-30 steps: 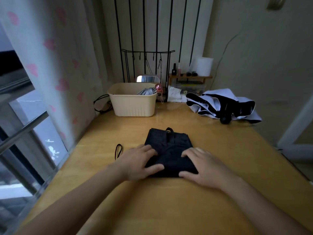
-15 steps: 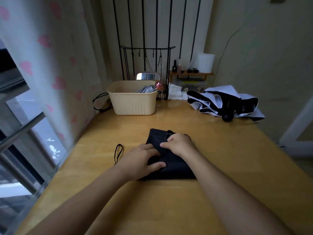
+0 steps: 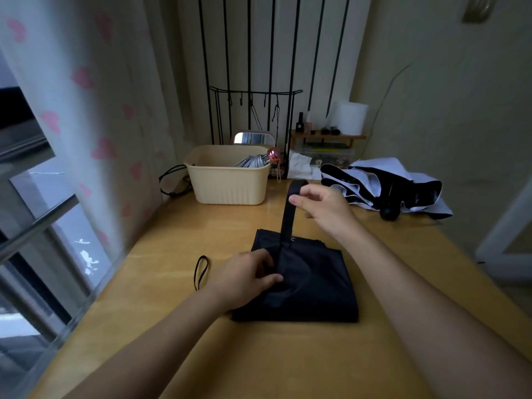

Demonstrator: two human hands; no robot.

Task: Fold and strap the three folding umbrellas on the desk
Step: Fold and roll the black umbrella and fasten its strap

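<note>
From my remote seat I judged the black folding umbrella [image 3: 302, 280] to be light and soft across its canopy, the cloth limp and apt to spring out of its pleats, with something stiffer (ribs and shaft, I supposed) hidden inside the flat bundle; it looked best held by pressing the folds flat and taking the closure strap [image 3: 289, 214] near its free end. The umbrella lay in the middle of the desk [image 3: 331, 358], about midway between the left and right edges and nearer the front edge than the back. The left hand [image 3: 244, 279] rested on the bundle's left part, its fingers [image 3: 263, 256] curled loosely onto the cloth beside the strap's root, pinning rather than gripping. The right hand [image 3: 325, 207] was raised above the far end of the bundle, its thumb and fingers [image 3: 299, 200] closed in a pinch on the upper end of the strap, which ran taut and nearly upright from the cloth to that pinch. A thin black loop cord [image 3: 200, 271] lay on the desk just left of the left hand; I could not tell whether it joined the umbrella. A second umbrella, black and white [image 3: 383, 185], sprawled unfolded near the back right corner, well apart from both hands. In the cream basket [image 3: 227, 185] toward the back left, a silvery folded thing showed, perhaps another umbrella.
</note>
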